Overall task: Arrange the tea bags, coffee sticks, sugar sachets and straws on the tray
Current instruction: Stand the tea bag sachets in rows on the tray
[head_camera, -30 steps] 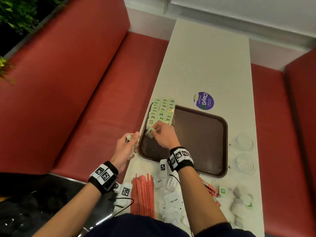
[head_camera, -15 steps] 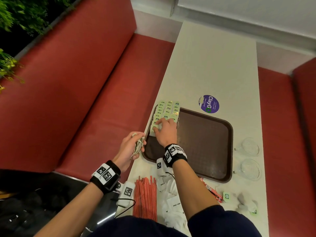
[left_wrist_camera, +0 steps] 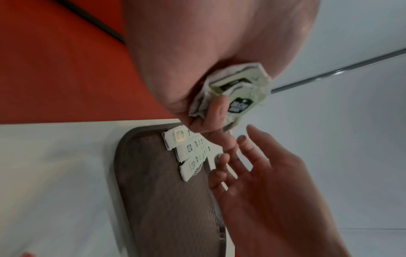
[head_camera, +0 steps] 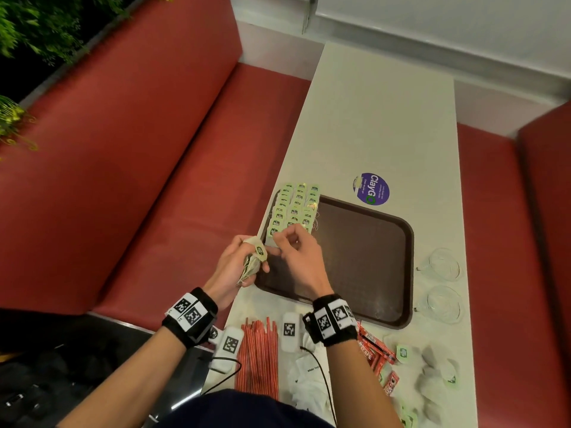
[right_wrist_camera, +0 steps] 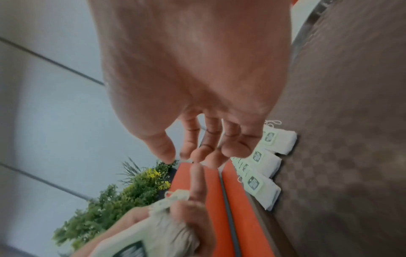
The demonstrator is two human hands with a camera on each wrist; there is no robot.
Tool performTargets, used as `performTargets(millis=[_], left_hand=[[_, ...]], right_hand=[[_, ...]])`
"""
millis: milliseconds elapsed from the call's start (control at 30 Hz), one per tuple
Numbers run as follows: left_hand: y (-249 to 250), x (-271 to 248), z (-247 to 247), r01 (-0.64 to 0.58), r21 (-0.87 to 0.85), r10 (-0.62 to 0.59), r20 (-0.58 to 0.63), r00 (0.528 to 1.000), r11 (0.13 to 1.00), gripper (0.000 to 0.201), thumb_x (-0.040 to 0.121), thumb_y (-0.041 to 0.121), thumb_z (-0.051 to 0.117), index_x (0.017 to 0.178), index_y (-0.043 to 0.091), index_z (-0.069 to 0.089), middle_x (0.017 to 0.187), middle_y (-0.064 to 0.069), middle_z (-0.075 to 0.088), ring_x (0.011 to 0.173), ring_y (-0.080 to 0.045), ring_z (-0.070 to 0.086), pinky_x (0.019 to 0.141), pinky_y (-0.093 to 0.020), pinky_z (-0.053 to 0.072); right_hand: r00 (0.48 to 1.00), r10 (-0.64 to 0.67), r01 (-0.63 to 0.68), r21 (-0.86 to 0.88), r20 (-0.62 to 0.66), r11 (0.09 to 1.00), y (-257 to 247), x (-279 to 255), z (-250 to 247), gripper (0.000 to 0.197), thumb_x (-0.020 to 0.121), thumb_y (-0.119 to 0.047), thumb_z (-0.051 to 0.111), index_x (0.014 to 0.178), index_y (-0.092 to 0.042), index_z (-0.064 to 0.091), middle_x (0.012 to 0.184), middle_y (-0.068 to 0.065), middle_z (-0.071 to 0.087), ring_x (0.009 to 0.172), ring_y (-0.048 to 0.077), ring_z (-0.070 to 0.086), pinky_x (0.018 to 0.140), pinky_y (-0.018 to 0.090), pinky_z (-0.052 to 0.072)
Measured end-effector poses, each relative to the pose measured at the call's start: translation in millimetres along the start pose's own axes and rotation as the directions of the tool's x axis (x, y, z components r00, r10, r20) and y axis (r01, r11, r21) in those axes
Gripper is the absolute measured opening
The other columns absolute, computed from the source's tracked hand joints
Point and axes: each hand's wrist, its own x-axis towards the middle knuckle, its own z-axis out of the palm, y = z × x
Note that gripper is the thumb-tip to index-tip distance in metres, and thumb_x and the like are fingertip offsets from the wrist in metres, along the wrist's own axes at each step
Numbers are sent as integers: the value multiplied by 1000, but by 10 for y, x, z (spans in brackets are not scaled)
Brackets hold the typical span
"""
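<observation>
Coming back from the rows of tea bags [head_camera: 293, 208] on the tray [head_camera: 364, 261], the right hand [head_camera: 298, 257] reaches with loose, empty fingers toward the bunch [head_camera: 255, 261] that the left hand [head_camera: 231, 267] grips, and should pinch only one bag.

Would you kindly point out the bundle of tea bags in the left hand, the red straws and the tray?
bundle of tea bags [head_camera: 255, 257], head view, on the green tag facing up.
red straws [head_camera: 258, 356], head view, mid-length of the pile.
tray [head_camera: 408, 242], head view, on its right rim.
</observation>
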Motion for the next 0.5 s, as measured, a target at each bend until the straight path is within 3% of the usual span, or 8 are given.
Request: performTargets(millis=[100, 167, 233, 300, 433, 500], left_hand=[[-12, -5, 54, -20, -22, 20, 16, 1000, 1000, 12, 111, 13, 46, 118, 10, 55, 103, -25, 73, 65, -23, 53, 44, -32, 18], [-17, -9, 100, -26, -49, 28, 50, 998, 998, 15, 110, 15, 50, 118, 10, 62, 104, -20, 71, 65, -20, 54, 43, -32, 19], [-37, -10, 137, -32, -31, 34, 63, 997, 999, 17, 110, 18, 54, 121, 11, 65, 95, -16, 65, 66, -17, 54, 41, -28, 24], [-60, -7, 163, -45, 13, 44, 61, 997, 999, 19, 110, 20, 56, 125, 11, 63, 92, -11, 62, 67, -17, 54, 40, -26, 26], [-83, -34, 139, -58, 68, 52, 76, 996, 996, 20, 111, 24, 54, 127, 18, 65, 81, -9, 61, 61, -14, 52, 40, -25, 25], [-97, -36, 115, -53, 90, 48, 63, 997, 995, 22, 112, 29, 54, 128, 22, 69, 79, -11, 60, 58, -13, 51, 40, -24, 26]], right_hand=[[994, 100, -102, 65, 37, 993, 93, -214, -36, 32, 102, -48, 68, 96, -17, 69, 87, -10, 73, 75, 6, 63, 75, 32, 53], [979, 175, -191, 171, 104, 967, 130, -295, -14, 30, 103, -48, 68, 102, -18, 72, 88, -4, 69, 76, 14, 59, 67, 29, 48], [967, 199, -240, 298, 160, 924, 136, -326, 14, 27, 105, -41, 69, 109, -15, 74, 89, 3, 68, 80, 19, 54, 62, 26, 41], [966, 203, -247, 361, 158, 899, 140, -324, 13, 23, 102, -34, 74, 110, -13, 76, 90, 9, 70, 84, 20, 56, 64, 28, 41], [973, 205, -229, 376, 104, 898, 134, -288, -72, 11, 100, -24, 77, 105, -14, 75, 101, 12, 77, 88, 26, 73, 78, 38, 52], [980, 179, -197, 325, 86, 925, 83, -266, -156, 10, 102, -20, 74, 106, -11, 71, 105, 13, 79, 89, 28, 78, 79, 36, 57]])
